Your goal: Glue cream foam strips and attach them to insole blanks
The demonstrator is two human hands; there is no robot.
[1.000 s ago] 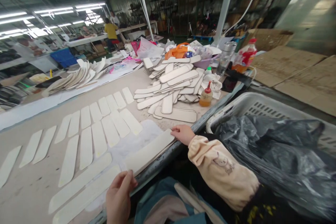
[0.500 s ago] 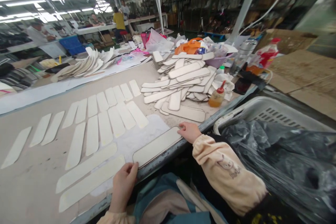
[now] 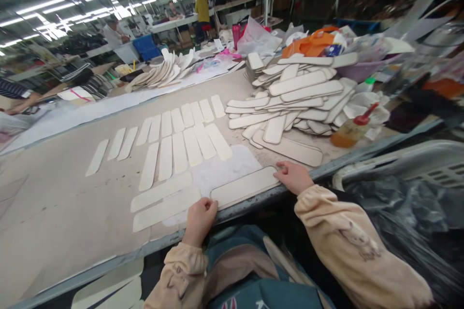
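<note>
A long cream panel with rounded ends and a dark edge (image 3: pixel 244 187) lies at the table's front edge. My left hand (image 3: pixel 200 218) pinches its left end between thumb and fingers. At the other end, my right hand (image 3: pixel 294 177) has its fingers closed on the corner. Under the panel is a white sheet (image 3: pixel 235 159), partly covered. Two similar cream strips (image 3: pixel 166 208) lie lengthwise just left of my left hand. Beyond them, shorter strips (image 3: pixel 173 152) are laid out in slanting rows.
A heap of dark-edged panels (image 3: pixel 300 94) rises at the back right. Beside it stands a glue bottle with a red nozzle (image 3: pixel 353 128). A white plastic basket (image 3: pixel 402 157) with dark plastic sheeting is at my right. People work at far tables.
The view has swung left, so the table's contents sit further right in the picture. Both hands stay at the two ends of the same panel.
</note>
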